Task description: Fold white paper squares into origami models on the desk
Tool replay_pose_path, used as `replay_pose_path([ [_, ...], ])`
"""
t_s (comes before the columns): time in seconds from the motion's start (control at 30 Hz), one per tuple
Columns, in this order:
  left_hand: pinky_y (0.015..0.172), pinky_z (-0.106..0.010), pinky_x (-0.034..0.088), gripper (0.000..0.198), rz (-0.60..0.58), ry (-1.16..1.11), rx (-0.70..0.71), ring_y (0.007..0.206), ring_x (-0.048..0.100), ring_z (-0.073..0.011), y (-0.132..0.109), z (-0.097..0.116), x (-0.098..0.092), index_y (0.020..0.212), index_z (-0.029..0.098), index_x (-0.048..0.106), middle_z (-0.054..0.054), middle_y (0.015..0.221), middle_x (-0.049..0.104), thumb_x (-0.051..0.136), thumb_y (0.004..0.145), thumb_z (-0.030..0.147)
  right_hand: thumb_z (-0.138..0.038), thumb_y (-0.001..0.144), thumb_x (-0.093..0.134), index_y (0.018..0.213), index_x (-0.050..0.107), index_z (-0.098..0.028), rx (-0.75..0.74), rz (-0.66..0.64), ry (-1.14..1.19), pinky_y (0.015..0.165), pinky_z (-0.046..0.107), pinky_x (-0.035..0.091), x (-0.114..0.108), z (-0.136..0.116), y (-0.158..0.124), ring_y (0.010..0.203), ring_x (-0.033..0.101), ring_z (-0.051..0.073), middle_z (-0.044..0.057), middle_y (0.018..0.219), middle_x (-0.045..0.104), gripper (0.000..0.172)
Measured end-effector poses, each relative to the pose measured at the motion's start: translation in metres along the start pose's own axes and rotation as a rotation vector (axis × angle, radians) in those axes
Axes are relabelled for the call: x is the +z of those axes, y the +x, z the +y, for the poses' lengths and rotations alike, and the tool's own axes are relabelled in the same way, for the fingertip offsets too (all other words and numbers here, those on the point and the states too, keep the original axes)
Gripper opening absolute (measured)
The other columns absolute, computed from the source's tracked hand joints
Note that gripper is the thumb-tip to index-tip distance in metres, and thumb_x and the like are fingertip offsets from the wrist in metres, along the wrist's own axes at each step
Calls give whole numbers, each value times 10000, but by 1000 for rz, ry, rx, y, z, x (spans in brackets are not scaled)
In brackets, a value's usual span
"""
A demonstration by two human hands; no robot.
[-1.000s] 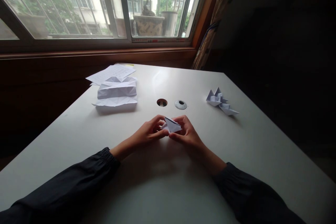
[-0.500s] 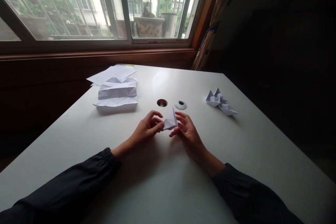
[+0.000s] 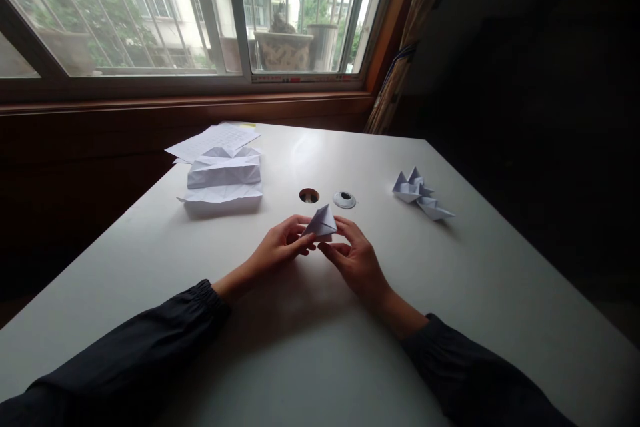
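Observation:
A small piece of folded white paper (image 3: 323, 221) is held up between both hands, just above the table. One of its corners points up and away from me. My left hand (image 3: 283, 240) pinches its left side, thumb on the near face and fingers behind. On the other side, my right hand (image 3: 357, 253) has its fingertips against the paper's right edge, with the thumb below the paper's lower edge. The fingertips behind the paper are partly hidden.
Folded paper boats (image 3: 420, 195) sit on the white table (image 3: 320, 360) at the right. Creased paper sheets (image 3: 225, 177) and printed sheets (image 3: 210, 140) lie at the left. Beyond the hands are a round cable hole (image 3: 309, 196) and a ring-shaped cover (image 3: 345, 199).
The folded paper has turned and tilted between my hands, so a broader face with a crease now shows. My right thumb has shifted slightly left. The things on the table stay put.

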State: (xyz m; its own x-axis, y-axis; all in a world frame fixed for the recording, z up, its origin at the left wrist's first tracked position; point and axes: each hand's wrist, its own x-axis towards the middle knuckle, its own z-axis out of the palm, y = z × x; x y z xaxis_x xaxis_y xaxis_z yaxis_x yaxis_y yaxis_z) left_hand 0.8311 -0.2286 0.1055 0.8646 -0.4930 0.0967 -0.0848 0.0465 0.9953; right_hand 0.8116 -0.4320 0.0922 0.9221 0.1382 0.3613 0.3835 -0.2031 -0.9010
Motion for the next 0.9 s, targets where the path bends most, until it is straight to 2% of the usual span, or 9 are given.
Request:
replay_pose_path([
  [0.13,794,-305,534,414,6,-4,4,954,650,-215,-1,2,1,1211,162,643,-105,1056,697,615,952,485,-447,853,767,1327,597,-223,-61,61,-140,926,448,619,0,0,-4,1198,628,311,140,1359,597,551],
  [0.3,749,-257,480,395,21,-138,-41,872,620,-182,-3,2,8,1144,136,700,-97,1009,697,666,923,461,-402,822,798,1464,433,-195,-114,101,-272,906,462,606,0,2,-10,1122,677,333,184,1318,638,767],
  [0.47,787,-273,483,373,88,-253,-45,901,639,-201,-4,2,13,1108,144,678,-91,1004,700,765,848,398,-380,775,832,1588,243,-193,-126,-24,-281,850,433,618,0,1,-11,1043,719,331,199,1313,650,1021],
  [0.63,816,-282,493,353,98,-246,-42,902,639,-200,-6,1,13,1102,152,671,-79,984,697,764,848,377,-388,723,866,1606,202,-195,-123,-122,-242,799,437,627,-1,-1,-10,954,742,325,177,1218,704,1121],
  [0.9,843,-298,503,411,-5,-173,-57,964,658,-233,-7,6,11,1156,138,665,-103,1072,709,710,891,448,-355,746,852,1611,123,-253,-169,-215,-149,953,486,586,-3,3,-11,1230,647,363,198,1465,558,1137],
])
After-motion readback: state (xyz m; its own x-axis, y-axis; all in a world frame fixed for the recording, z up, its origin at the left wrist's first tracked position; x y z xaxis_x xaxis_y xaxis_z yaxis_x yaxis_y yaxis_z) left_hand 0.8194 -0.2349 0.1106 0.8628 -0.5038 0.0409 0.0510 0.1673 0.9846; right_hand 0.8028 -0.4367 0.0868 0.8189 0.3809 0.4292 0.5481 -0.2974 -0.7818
